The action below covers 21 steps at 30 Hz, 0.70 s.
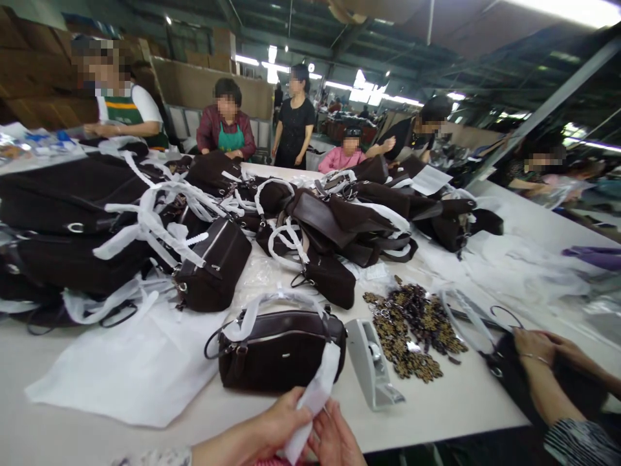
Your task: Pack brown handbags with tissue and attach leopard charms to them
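Looks like a handbag factory floor: one long white desk (460, 401) heaped with dark brown handbags (281, 346), a pile of metal fittings (412, 327), aproned workers around it, stacked cardboard (204, 81) behind, strip lights overhead.

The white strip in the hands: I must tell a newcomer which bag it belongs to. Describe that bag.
On the long white table, nearest the hands, one dark brown handbag stands upright by itself, left of the grey tape dispenser. Unlike the piled bags, it stands apart.
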Motion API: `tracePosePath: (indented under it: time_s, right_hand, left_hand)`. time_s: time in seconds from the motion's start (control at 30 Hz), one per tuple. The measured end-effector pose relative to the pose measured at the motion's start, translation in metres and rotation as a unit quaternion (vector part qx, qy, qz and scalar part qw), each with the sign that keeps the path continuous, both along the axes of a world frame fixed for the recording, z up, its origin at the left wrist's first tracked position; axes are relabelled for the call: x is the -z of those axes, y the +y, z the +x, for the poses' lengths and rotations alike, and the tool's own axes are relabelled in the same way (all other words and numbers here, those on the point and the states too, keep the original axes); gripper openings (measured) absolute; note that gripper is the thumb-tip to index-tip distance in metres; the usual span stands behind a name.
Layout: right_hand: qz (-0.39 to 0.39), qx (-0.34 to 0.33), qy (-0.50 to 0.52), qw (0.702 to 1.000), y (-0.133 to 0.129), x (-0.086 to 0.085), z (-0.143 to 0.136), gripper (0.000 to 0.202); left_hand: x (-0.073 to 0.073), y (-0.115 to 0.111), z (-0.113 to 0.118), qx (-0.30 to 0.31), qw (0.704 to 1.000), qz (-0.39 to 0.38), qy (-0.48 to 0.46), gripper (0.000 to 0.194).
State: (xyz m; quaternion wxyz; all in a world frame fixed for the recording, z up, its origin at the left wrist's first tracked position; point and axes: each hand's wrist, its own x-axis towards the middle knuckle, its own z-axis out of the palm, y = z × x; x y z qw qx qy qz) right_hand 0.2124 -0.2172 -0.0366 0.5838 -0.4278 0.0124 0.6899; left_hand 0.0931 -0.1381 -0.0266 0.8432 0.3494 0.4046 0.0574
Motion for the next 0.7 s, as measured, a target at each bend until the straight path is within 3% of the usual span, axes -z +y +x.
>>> tracePosePath:
  time_s: [0.2, 0.4, 0.47, 0.57, 0.7]
  right_hand:
    - [-0.025, 0.053, -0.238, 0.970, 0.023, 0.004, 0.007, 0.033]
    - [-0.037, 0.015, -0.213, 0.976, 0.021, 0.008, 0.015, 0.045]
    - [-0.062, 0.009, -0.244, 0.968, 0.015, 0.009, 0.028, 0.054]
    - [-0.100, 0.042, -0.351, 0.930, 0.008, 0.011, 0.054, 0.058]
    - [-0.094, 0.064, -0.406, 0.907, 0.008, 0.007, 0.083, 0.054]
  left_hand:
    - [0.005, -0.004, 0.006, 0.045, 0.999, -0.016, 0.019, 0.063]
    - [0.013, 0.006, -0.003, 0.068, 0.994, -0.001, 0.091, 0.056]
    - [0.022, 0.010, -0.012, 0.075, 0.987, 0.019, 0.137, 0.054]
    - [0.034, 0.016, -0.032, 0.067, 0.982, 0.047, 0.169, 0.045]
    - [0.033, 0.022, -0.079, 0.079, 0.981, 0.051, 0.168, 0.031]
